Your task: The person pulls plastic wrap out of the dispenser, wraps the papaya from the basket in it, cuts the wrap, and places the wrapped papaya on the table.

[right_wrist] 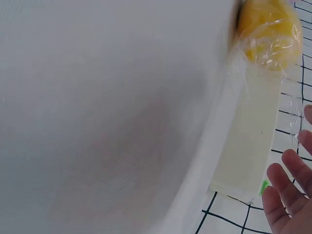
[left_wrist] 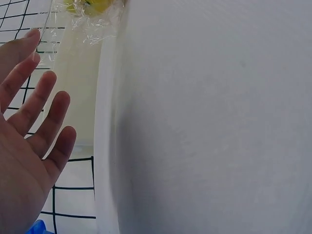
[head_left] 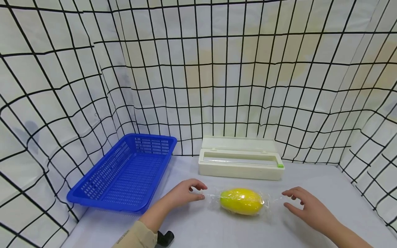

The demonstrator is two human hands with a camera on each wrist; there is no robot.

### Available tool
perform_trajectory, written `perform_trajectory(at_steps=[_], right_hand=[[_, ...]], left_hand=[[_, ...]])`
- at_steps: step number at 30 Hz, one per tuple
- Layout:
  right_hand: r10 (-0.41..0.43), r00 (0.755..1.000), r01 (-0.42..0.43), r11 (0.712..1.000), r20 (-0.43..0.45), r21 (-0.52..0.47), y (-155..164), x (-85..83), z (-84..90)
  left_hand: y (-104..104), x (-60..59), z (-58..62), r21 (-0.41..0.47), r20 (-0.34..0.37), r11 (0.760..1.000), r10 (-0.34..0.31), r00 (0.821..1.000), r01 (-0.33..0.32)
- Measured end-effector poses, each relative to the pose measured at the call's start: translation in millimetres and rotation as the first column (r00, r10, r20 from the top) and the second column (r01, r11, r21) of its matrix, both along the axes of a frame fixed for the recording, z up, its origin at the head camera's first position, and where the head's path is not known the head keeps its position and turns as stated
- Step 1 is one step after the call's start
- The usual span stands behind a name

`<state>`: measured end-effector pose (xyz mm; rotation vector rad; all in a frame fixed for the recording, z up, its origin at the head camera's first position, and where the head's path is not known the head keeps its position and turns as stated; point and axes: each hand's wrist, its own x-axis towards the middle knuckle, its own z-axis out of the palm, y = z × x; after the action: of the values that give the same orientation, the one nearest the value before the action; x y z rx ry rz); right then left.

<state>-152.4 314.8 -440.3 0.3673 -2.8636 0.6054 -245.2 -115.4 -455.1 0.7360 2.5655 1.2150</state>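
A yellow oval fruit (head_left: pixel 241 201) wrapped in clear film lies on the white table (head_left: pixel 217 230), between my two hands. My left hand (head_left: pixel 186 193) hovers just left of the wrap's twisted end, fingers loosely spread and holding nothing. My right hand (head_left: pixel 305 205) sits to the right of the other film end, fingers relaxed and apart. In the left wrist view my left hand's fingers (left_wrist: pixel 36 112) are straight, with the wrapped fruit (left_wrist: pixel 90 6) at the top edge. The right wrist view shows the wrapped fruit (right_wrist: pixel 270 31) and my right hand's fingers (right_wrist: pixel 287 192) spread.
A blue perforated plastic basket (head_left: pixel 124 172) stands at the left of the table. A cream cling-film dispenser box (head_left: pixel 240 162) with a green slider lies behind the fruit. White sheets with a black grid (head_left: pixel 198 69) wall in the table on three sides.
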Motion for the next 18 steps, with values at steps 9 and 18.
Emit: perform_trajectory(at_steps=[9,18], right_hand=[[-0.037,0.999,0.039,0.995,0.018,-0.087,5.5,1.3,8.0],[0.034,0.999,-0.033,0.998,0.024,-0.052,-11.4,-5.1,27.4]], left_hand=[[-11.6,1.2,0.1,-0.011,0.057,0.999,-0.046,0.997,0.047],[-13.0,3.2,1.8,-0.008,0.089,0.998,-0.063,0.994,0.064]])
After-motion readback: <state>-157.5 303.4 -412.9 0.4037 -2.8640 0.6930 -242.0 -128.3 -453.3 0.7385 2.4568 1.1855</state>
